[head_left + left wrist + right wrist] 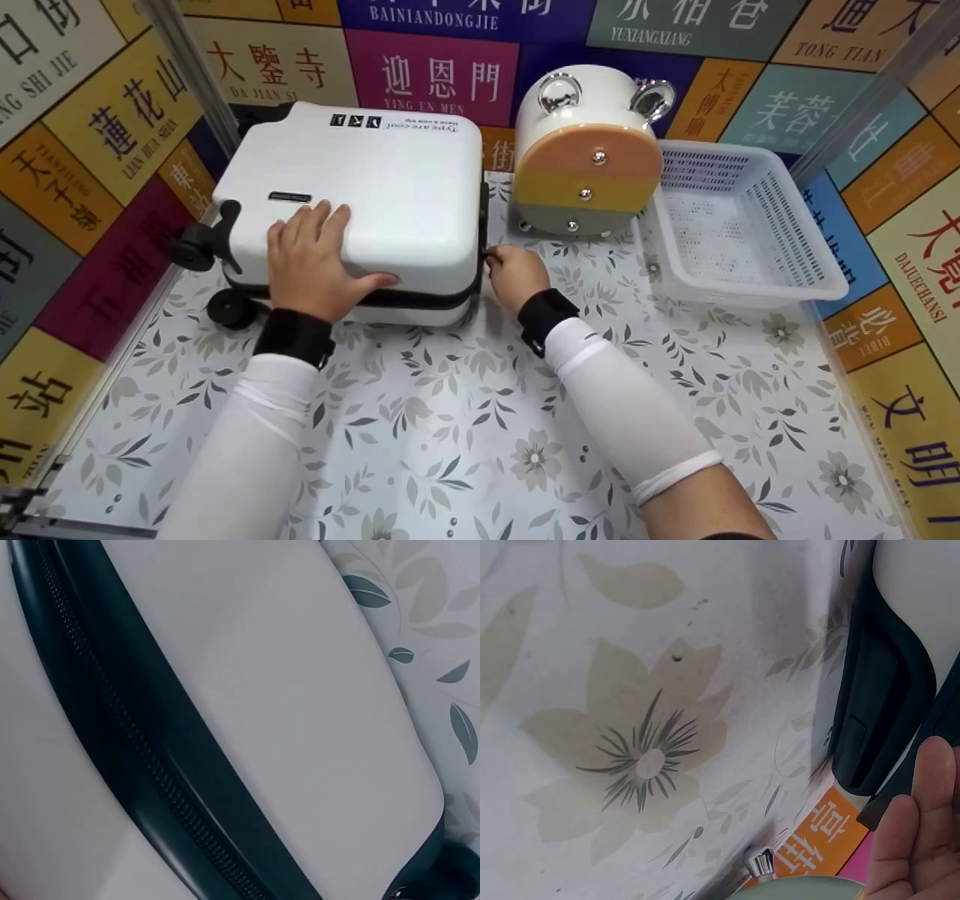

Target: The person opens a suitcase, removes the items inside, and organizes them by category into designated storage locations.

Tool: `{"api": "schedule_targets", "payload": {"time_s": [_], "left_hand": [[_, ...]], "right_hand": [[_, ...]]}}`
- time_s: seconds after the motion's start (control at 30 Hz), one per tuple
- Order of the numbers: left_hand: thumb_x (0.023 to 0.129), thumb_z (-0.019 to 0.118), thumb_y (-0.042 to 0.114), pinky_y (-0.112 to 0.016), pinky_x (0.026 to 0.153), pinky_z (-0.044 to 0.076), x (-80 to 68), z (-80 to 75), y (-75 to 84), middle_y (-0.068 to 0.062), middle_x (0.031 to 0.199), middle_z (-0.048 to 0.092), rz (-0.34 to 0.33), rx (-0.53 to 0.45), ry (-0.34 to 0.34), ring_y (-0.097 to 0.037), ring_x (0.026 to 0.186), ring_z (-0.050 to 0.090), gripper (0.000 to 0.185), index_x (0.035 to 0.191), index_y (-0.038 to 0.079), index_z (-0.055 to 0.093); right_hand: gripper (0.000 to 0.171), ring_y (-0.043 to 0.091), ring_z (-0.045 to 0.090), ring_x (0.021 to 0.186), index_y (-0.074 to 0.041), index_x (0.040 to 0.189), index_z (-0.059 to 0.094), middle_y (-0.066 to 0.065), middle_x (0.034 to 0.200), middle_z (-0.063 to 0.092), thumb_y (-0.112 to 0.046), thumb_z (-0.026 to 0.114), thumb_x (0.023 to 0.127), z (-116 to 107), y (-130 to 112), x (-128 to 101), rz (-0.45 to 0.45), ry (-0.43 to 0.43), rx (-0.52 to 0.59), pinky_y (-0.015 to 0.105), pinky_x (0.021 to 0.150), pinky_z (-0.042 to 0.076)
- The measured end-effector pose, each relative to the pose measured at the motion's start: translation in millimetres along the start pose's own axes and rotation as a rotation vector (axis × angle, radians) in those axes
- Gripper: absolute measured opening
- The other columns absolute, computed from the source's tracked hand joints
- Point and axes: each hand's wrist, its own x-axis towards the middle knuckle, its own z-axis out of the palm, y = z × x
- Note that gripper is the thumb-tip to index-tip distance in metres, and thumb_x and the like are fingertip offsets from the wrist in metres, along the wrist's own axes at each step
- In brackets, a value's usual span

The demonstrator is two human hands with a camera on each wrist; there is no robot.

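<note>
A small white suitcase [405, 187] lies on its side on the floral tabletop, wheels to the left. My left hand [309, 262] rests on its upper shell near the front edge, fingers spread forward and thumb stretched to the right. Below that hand the black zipper band [142, 735] runs around the case, as the left wrist view shows closely. At the right end, my right hand [517, 276] pinches a small dark zipper pull [487, 253] between thumb and curled fingers. In the right wrist view, fingers [934, 780] show beside the band, near a black side handle [885, 697].
Behind my right hand stands a round white cabinet [589, 157] with striped drawers and silver ears. To its right sits a white plastic basket [757, 292]. Panels printed with Chinese characters [431, 79] enclose the table at the back and sides. Black wheels [231, 309] stick out from the suitcase.
</note>
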Motion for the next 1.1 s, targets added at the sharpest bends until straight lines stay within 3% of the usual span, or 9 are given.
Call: {"api": "schedule_targets", "payload": {"time_s": [0.33, 1.1], "left_hand": [[0.059, 0.080, 0.087, -0.060, 0.121, 0.029, 0.8, 3.8, 13.2, -0.017, 0.157, 0.052, -0.034, 0.032, 0.007, -0.040, 0.143, 0.046, 0.121, 0.151, 0.014, 0.052], [0.063, 0.076, 0.088, -0.061, 0.125, 0.024, 6.5, 6.7, 33.8, -0.017, 0.160, 0.047, -0.121, 0.082, -0.044, -0.041, 0.148, 0.040, 0.122, 0.155, 0.013, 0.046]], "right_hand": [[0.027, 0.033, 0.073, 0.117, -0.009, 0.122, 0.077, 0.011, 0.123, 0.078, -0.019, 0.056, 0.108, -2.9, 3.1, -2.4, 0.008, 0.001, 0.006, 0.047, 0.105, 0.055], [0.024, 0.034, 0.074, 0.110, -0.007, 0.116, 0.080, 0.011, 0.112, 0.080, -0.016, 0.059, 0.105, -7.7, 7.7, -7.3, -0.032, 0.038, -0.015, 0.048, 0.099, 0.057]]}}
